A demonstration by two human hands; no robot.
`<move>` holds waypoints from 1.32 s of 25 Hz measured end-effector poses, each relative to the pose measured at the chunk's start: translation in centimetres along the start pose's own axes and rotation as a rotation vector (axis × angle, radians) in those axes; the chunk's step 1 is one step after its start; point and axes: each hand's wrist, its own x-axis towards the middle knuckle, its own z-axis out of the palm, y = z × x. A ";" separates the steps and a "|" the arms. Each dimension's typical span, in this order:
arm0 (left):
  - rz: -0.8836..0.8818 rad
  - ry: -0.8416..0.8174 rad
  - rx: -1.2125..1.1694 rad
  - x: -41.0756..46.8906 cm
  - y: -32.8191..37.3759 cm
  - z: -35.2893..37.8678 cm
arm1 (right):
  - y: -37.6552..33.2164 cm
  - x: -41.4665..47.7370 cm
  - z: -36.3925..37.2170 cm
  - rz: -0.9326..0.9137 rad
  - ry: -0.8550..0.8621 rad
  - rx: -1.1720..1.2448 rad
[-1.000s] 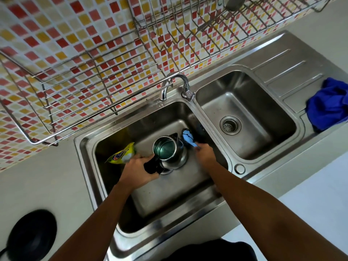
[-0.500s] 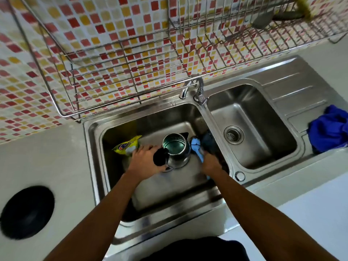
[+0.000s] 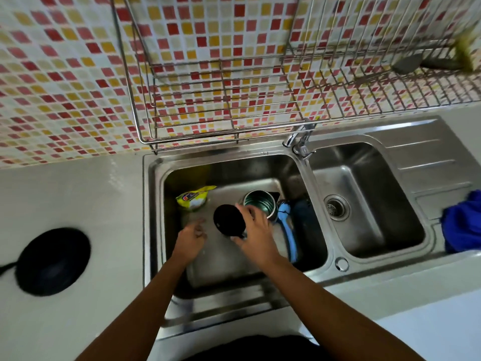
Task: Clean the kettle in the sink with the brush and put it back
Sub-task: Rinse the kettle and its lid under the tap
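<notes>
The blue plastic brush (image 3: pixel 287 225) now lies dropped beside the open steel kettle (image 3: pixel 260 204) in the left steel sink basin (image 3: pixel 299 175); right hand (image 3: pixel 256 234) grips its black handle; left hand (image 3: pixel 191 238) has let go, fingers loose; scrubbing looks finished, return next.
</notes>
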 end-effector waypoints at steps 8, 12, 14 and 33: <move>0.040 -0.172 -0.008 0.0 3.4 3.6 | -0.2 1.9 -3.0 0.184 0.079 0.550; 0.228 -0.112 0.157 0.8 5.1 1.7 | 0.6 2.7 -6.3 0.186 0.137 0.717; 0.363 -0.111 0.249 0.3 6.1 0.2 | 1.4 2.7 -7.6 0.215 0.130 0.864; 0.614 -0.031 0.543 -4.8 14.7 -8.1 | -0.2 0.6 -11.3 0.216 -0.079 1.190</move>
